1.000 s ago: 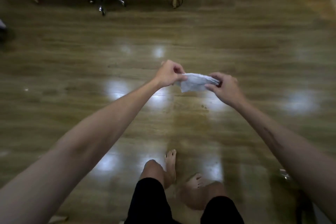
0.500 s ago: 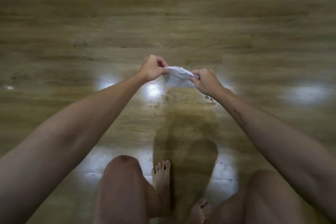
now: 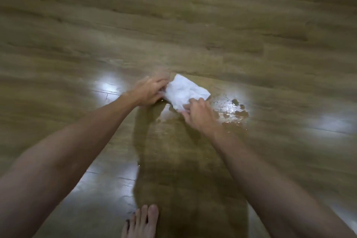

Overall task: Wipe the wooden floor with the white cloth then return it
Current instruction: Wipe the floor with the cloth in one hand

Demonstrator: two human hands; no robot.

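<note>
A bare foot (image 3: 140,222) stands at the near edge of the wooden floor (image 3: 193,25). Farther out, the right hand (image 3: 199,114) pinches the near corner of the white cloth (image 3: 185,91) and the left hand (image 3: 150,91) grips its left edge with curled fingers. The cloth is spread low over the floor, beside wet drops (image 3: 234,111) glinting to its right.

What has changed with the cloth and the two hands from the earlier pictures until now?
The white cloth went down from the air to the wooden floor and is spread wider, beside the wet patch. The left hand and right hand came down with it. Unchanged: both hands hold the cloth at opposite ends, and a bare foot stays on the floor.
</note>
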